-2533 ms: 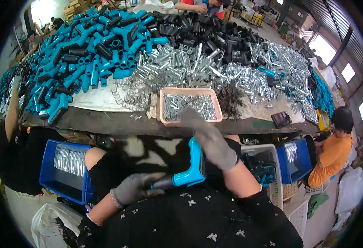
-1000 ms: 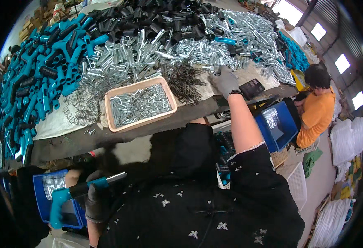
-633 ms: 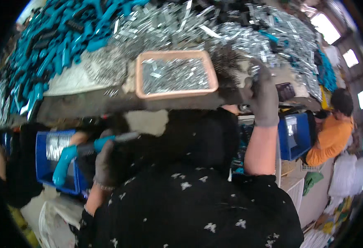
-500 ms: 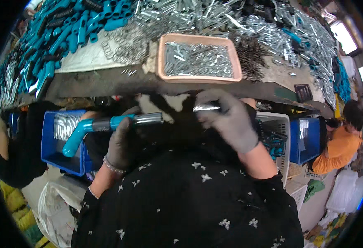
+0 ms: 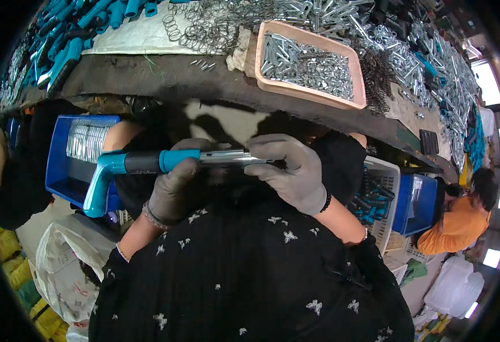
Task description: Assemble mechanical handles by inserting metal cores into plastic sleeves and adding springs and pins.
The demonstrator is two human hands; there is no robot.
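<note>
Teal-and-black angled handle [image 5: 133,163] sits nearly level, with a shiny metal tube [image 5: 222,158] standing out of its right end. I judge the handle light and stiff, its smooth teal parts rather slippery, so the straight black section [image 5: 143,163] or the teal collar [image 5: 179,155] next to the tube seems the surer place to take hold; the tube looks hard, slick and hardly fragile. My left hand [image 5: 176,187] is wrapped around that collar, the bent end [image 5: 98,191] reaching out to its left and the tube to its right. My right hand [image 5: 295,174] is closed in a pinch at the tube's far end; whether a separate small piece sits in that pinch I cannot tell. Beyond both, a pink tray [image 5: 309,94] of small metal parts [image 5: 307,65] stands on the surface [image 5: 119,71]
</note>
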